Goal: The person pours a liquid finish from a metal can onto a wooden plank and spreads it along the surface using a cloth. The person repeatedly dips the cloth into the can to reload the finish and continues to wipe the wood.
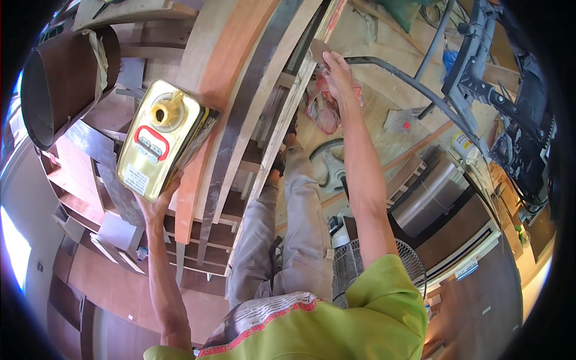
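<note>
My left hand (157, 203) grips a gold rectangular metal can (179, 129) by its lower side, partly hidden behind it. The can's top faces me, with an uncapped, stained spout (162, 113) and a red-rimmed handle (151, 144). Under and beside it run long boards, one of them orange-brown (223, 66), another a dark strip (243, 105). At the far end of the boards, my right hand (338, 71) pinches a small flat brown piece (319, 50) close to the outer pale edge. What that piece is made of is unclear.
A brown curved sheet (72, 84) stands at the far left. To the right are a dark metal frame (456, 96), a round fan guard (384, 270) and a yellow-labelled tub (462, 144). A plastic bag (324, 108) and a wheel (329, 165) lie beyond my legs.
</note>
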Demonstrator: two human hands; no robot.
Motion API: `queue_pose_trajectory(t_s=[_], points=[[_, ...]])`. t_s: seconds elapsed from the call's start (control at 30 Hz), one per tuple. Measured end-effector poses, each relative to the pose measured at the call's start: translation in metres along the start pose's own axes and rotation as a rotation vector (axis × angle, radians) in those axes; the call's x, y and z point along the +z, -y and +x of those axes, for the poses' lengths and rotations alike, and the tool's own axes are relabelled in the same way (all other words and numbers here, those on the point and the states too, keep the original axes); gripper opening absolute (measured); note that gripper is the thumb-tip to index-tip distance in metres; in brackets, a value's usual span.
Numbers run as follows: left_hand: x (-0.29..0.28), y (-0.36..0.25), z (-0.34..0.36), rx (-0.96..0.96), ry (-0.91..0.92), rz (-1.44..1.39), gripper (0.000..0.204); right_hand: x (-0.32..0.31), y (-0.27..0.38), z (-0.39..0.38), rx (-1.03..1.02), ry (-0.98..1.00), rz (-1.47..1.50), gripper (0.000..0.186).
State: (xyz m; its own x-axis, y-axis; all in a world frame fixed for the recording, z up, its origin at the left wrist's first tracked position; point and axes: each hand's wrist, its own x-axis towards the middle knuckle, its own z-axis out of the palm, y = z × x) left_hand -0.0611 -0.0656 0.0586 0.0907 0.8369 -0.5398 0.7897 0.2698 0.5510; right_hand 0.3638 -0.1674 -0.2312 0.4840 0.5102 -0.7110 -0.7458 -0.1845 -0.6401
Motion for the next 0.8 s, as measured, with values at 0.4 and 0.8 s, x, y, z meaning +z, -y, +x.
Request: queue_pose_trajectory(t_s=[0.4, 0.8], points=[[0.002, 0.011, -0.004, 0.006, 0.034, -0.07, 0.047, -0.02, 0.012, -0.028, -0.37, -0.185, -0.443, 0.029], [0.008, 0.007, -0.009, 0.081, 0.021, -0.114, 0.042, -0.009, 0.018, -0.02, -0.431, -0.196, -0.567, 0.03]])
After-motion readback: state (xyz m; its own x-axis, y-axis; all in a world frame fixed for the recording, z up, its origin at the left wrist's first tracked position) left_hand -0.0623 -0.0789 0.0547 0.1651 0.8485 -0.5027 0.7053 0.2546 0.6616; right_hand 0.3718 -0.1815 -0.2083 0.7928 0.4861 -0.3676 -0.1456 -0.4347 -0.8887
